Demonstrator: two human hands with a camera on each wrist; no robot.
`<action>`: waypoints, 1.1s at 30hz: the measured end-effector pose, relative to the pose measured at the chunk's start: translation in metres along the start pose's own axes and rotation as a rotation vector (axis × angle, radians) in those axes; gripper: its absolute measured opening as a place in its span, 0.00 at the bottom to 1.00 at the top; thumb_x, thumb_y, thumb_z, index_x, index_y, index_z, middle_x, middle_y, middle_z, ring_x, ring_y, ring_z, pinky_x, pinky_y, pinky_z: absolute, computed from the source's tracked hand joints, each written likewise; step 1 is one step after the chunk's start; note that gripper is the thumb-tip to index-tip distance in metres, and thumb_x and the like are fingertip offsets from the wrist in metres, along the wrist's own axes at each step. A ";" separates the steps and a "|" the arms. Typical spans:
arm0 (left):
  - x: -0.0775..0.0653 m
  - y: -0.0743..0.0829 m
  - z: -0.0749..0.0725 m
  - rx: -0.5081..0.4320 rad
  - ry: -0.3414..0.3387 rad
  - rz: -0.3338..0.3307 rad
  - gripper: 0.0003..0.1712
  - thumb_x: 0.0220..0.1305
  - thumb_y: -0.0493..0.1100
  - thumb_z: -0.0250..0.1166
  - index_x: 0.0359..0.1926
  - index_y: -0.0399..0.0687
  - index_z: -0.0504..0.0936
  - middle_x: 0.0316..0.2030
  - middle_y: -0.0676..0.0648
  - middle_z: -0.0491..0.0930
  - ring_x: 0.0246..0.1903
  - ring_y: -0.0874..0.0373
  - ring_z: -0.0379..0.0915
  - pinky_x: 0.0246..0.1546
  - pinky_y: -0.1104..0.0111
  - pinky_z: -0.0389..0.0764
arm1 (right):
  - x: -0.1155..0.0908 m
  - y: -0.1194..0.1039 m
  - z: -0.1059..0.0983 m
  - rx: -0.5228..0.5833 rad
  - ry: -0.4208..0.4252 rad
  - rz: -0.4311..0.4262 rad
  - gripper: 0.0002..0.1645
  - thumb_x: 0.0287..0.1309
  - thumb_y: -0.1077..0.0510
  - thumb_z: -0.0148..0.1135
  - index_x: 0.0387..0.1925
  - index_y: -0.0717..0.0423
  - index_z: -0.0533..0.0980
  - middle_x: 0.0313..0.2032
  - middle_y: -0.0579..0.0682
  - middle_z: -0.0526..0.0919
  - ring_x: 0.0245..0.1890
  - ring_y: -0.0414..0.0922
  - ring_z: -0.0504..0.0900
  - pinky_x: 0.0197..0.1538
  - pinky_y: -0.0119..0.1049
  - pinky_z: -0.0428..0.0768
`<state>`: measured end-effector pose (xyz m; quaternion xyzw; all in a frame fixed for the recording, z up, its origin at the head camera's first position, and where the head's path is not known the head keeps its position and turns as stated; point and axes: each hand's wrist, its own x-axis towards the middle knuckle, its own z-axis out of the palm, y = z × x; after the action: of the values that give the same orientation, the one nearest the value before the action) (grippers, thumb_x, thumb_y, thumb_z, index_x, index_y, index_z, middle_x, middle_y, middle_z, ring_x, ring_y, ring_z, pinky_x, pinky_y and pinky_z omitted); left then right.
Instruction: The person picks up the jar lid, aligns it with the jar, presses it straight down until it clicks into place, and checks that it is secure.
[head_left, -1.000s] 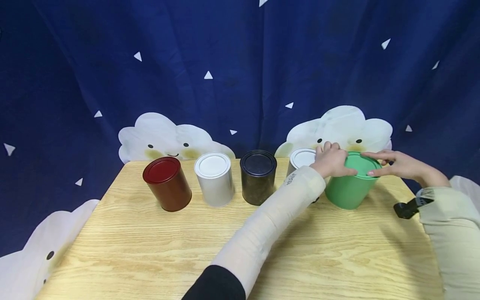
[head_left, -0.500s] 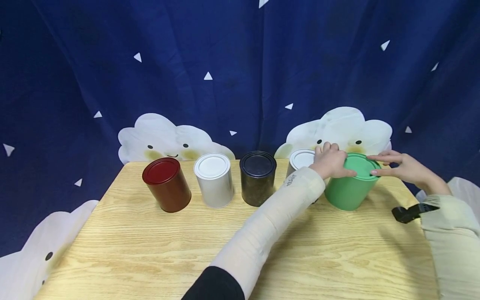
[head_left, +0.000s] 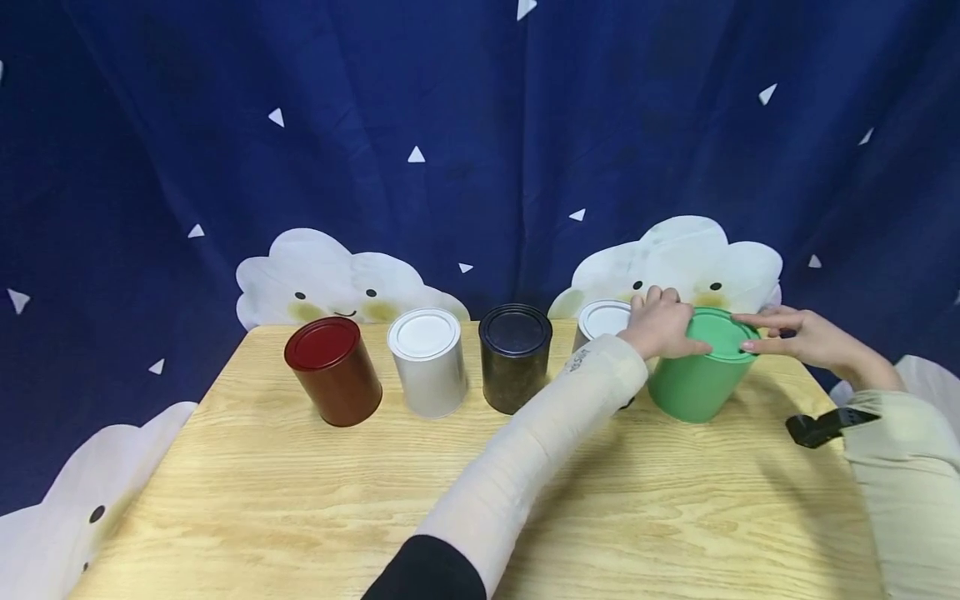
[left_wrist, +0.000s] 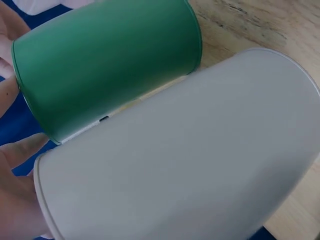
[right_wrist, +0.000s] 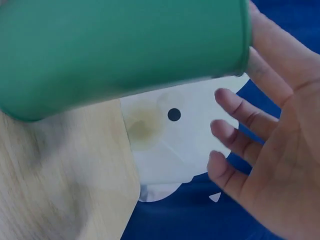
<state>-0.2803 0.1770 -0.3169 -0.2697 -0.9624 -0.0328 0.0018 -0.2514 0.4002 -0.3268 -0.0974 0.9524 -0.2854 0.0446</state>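
A green can [head_left: 690, 387] with a lid stands upright at the table's right. My left hand [head_left: 660, 325] lies over the gap between it and a grey can [left_wrist: 190, 150] with a white lid [head_left: 604, 317]; its thumb touches the green lid's left edge. Its other fingers are bent, with their tips hidden in the head view. On the green lid's right rim, the thumb and index finger of my right hand [head_left: 813, 339] rest lightly. In the right wrist view its remaining fingers [right_wrist: 232, 135] are spread beside the can, apart from it.
A dark red can [head_left: 341, 379], a white can [head_left: 431, 379] and a black can [head_left: 513, 375] stand to the left in the same row. The wooden table [head_left: 300, 500] extends in front of them. A blue curtain [head_left: 450, 83] hangs behind.
My right thumb and index finger have shifted slightly rightward to the green lid's rim. The left hand holds nearly the same place, and the cans look unmoved.
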 end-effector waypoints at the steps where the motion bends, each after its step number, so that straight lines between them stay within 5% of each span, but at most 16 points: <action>1: 0.000 -0.001 -0.001 -0.008 0.005 0.011 0.30 0.50 0.74 0.53 0.52 0.71 0.72 0.45 0.61 0.62 0.45 0.64 0.53 0.40 0.69 0.53 | 0.000 -0.001 -0.001 -0.008 0.028 -0.008 0.34 0.55 0.48 0.62 0.59 0.60 0.67 0.45 0.54 0.68 0.40 0.46 0.62 0.38 0.40 0.65; 6: -0.005 -0.010 -0.006 -0.065 0.087 0.099 0.28 0.58 0.66 0.52 0.58 0.66 0.70 0.49 0.62 0.68 0.48 0.66 0.61 0.42 0.70 0.58 | -0.002 -0.016 -0.001 0.032 0.193 -0.068 0.27 0.53 0.53 0.64 0.52 0.63 0.74 0.31 0.47 0.72 0.32 0.40 0.65 0.31 0.32 0.65; 16: -0.023 -0.029 -0.020 -0.217 0.220 0.319 0.18 0.62 0.51 0.55 0.50 0.52 0.77 0.37 0.57 0.76 0.35 0.69 0.70 0.34 0.79 0.67 | -0.002 -0.053 0.019 0.224 0.276 -0.191 0.06 0.54 0.64 0.61 0.34 0.64 0.77 0.26 0.37 0.77 0.25 0.35 0.72 0.26 0.28 0.69; 25: -0.064 -0.054 -0.017 -0.450 0.351 0.389 0.11 0.60 0.42 0.57 0.42 0.47 0.81 0.28 0.57 0.75 0.28 0.70 0.67 0.31 0.83 0.65 | -0.007 -0.080 0.048 0.214 0.368 -0.262 0.04 0.51 0.65 0.63 0.27 0.60 0.75 0.22 0.39 0.75 0.22 0.35 0.70 0.25 0.27 0.67; 33: -0.105 -0.080 -0.001 -0.550 0.484 0.450 0.04 0.57 0.38 0.59 0.32 0.44 0.80 0.26 0.52 0.77 0.27 0.64 0.70 0.32 0.83 0.65 | -0.019 -0.102 0.077 0.178 0.376 -0.332 0.04 0.52 0.65 0.63 0.26 0.58 0.75 0.21 0.44 0.76 0.19 0.37 0.71 0.23 0.27 0.68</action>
<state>-0.2323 0.0541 -0.3231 -0.4477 -0.8069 -0.3493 0.1626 -0.2056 0.2792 -0.3340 -0.1930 0.8861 -0.3845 -0.1723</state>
